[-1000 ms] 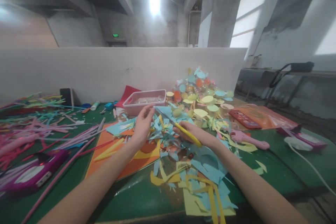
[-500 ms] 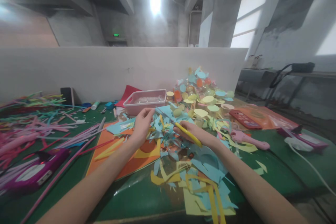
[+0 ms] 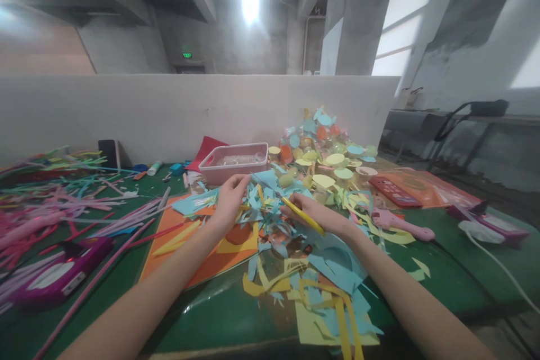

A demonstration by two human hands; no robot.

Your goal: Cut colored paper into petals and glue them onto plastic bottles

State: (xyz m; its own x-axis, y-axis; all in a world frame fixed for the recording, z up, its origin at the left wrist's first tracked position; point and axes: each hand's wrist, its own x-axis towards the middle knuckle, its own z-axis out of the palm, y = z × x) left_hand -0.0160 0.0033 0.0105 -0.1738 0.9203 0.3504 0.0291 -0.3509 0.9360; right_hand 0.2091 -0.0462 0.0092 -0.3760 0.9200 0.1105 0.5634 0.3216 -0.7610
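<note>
My right hand [image 3: 314,215] is closed round yellow-handled scissors [image 3: 302,215], whose blades point up and left into a light blue paper piece [image 3: 265,180]. My left hand [image 3: 229,199] pinches that same blue piece at its left edge, fingers curled. Both hands hover over a heap of blue, yellow and orange paper scraps [image 3: 295,259] on the green table [image 3: 442,275]. An orange sheet [image 3: 219,250] lies under the left wrist.
A pink plastic tray [image 3: 233,162] stands just behind the hands. A pile of paper-topped cups [image 3: 324,152] rises at the back right. A pink glue gun [image 3: 399,224], a red calculator [image 3: 390,190], coloured paper strips [image 3: 63,202] and a magenta device [image 3: 59,278] lie around.
Hardly anything has moved. My left hand has shifted slightly down and the blue piece has turned a little between the blades.
</note>
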